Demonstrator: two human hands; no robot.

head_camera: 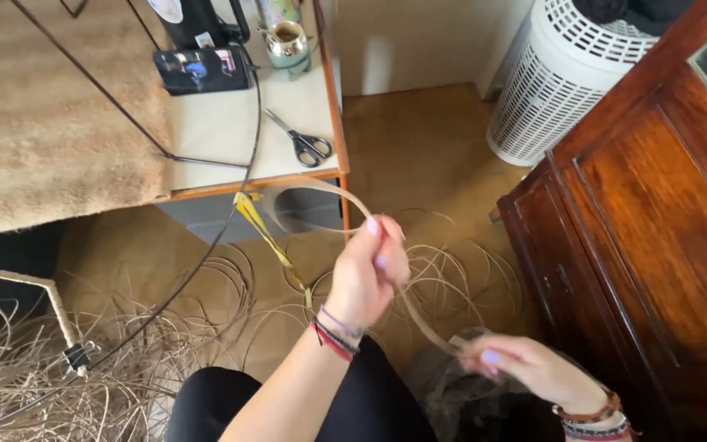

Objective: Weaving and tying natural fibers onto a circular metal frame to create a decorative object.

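At far left, on the floor, a large tangle of loose cane strands (51,385) is spread, with a black binder clip (76,357) fastened to a pale frame edge; most of this stock looks unworked, so much is judged left to do. Above it, a beige rug (42,106) and a low table (231,123) are seen, with scissors (304,147) lying untouched, a phone (200,69) and a metal cup (287,42). A yellow strip (267,233) hangs from the table edge. At centre, the left hand (367,274) is closed on a flat cane strip (329,192), which arcs up in a loop toward the table. The strip's lower end runs to the right hand (513,360), pinched there. Nothing woven is shown. The right hand is blurred, and what lies beneath it is dark and unclear. At right, a white basket (558,82) and wooden cabinet (656,245) are cut off.
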